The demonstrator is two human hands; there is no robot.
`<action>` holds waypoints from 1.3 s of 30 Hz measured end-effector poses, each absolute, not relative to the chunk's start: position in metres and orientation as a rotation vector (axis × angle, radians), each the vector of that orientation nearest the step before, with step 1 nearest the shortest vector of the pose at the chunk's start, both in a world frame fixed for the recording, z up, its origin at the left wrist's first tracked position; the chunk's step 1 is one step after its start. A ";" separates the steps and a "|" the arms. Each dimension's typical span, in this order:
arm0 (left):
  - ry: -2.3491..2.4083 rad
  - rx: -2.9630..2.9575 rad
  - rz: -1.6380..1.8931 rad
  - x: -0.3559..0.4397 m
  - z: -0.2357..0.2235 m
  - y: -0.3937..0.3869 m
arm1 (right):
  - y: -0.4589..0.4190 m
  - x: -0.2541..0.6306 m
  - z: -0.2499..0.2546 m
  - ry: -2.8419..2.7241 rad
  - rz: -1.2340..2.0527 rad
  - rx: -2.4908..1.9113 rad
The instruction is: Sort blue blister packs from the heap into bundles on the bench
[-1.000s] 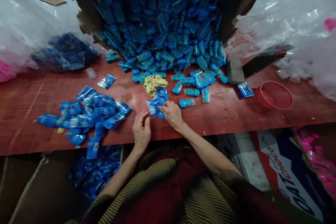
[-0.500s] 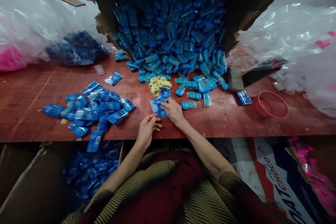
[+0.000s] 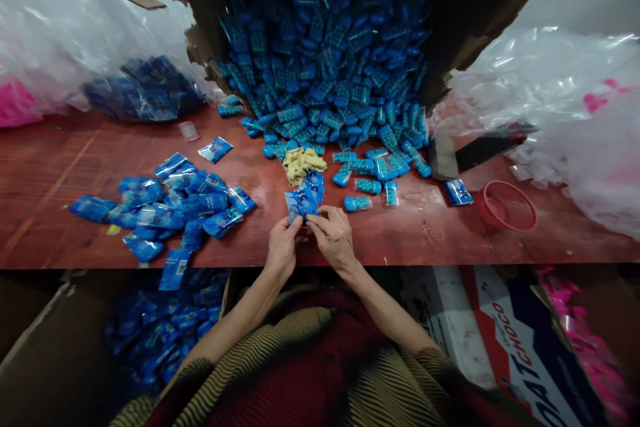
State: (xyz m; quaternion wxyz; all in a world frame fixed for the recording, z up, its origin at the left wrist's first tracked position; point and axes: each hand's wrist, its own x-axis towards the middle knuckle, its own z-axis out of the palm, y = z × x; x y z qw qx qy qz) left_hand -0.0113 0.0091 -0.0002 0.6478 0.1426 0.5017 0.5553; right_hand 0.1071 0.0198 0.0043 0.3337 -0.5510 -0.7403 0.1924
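Observation:
Both hands meet at the near edge of a blue printed plastic pouch (image 3: 299, 202), which looks flat. My left hand (image 3: 283, 245) pinches its lower left side between thumb and fingers. At its lower right side, my right hand (image 3: 335, 238) has thumb and forefinger closed on the edge. More blue pouches (image 3: 315, 185) lie just beyond, partly under a crumpled yellow cloth (image 3: 303, 163). To the right of my right hand lie several small clear bottles with blue caps and blue beads (image 3: 357, 203).
A torn cardboard box (image 3: 463, 27) spills a heap of the same bottles (image 3: 320, 80) onto the red table (image 3: 400, 240). Filled blue pouches (image 3: 165, 207) lie left, a red basket (image 3: 507, 205) right. Below stands a box of more pouches (image 3: 165, 327). Clear plastic bags flank the table.
My right hand has drawn back toward me from the top of the pouches. Both hands are now closer together, their fingers closed on the near edge of one pouch.

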 end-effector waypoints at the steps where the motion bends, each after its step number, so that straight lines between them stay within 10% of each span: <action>1: 1.137 0.322 1.264 -0.012 0.000 0.008 | 0.019 0.107 0.003 -1.818 0.627 -1.427; 8: 1.187 0.350 1.306 -0.011 -0.002 0.005 | 0.028 0.100 -0.011 -1.140 1.539 -1.285; 39: 1.162 0.335 1.199 -0.010 0.009 0.012 | 0.020 0.090 -0.007 -1.034 1.537 -1.232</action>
